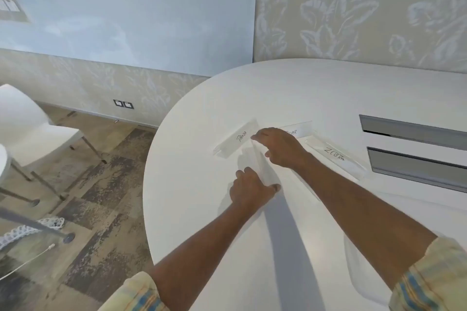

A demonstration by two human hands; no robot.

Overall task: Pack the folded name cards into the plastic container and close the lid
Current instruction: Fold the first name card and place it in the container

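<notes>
Three folded white name cards stand on the white table [202, 209]: "PANDA" [237, 139], one half hidden behind my right hand [299, 131], and "ZEBRA" [334, 156]. A fourth white card [260, 166] lies between my hands, with no writing visible. My right hand [283, 148] pinches its far end, close to the PANDA card. My left hand [250, 190] grips its near end, thumb stretched out. A faint clear plastic shape [361, 275], possibly the container, lies at the lower right, partly under my right forearm.
Two long grey slots [414, 131] [417, 168] are set into the table at the right. The table's rounded edge runs along the left, with a white chair [30, 129] and a cable [27, 260] on the floor beyond it.
</notes>
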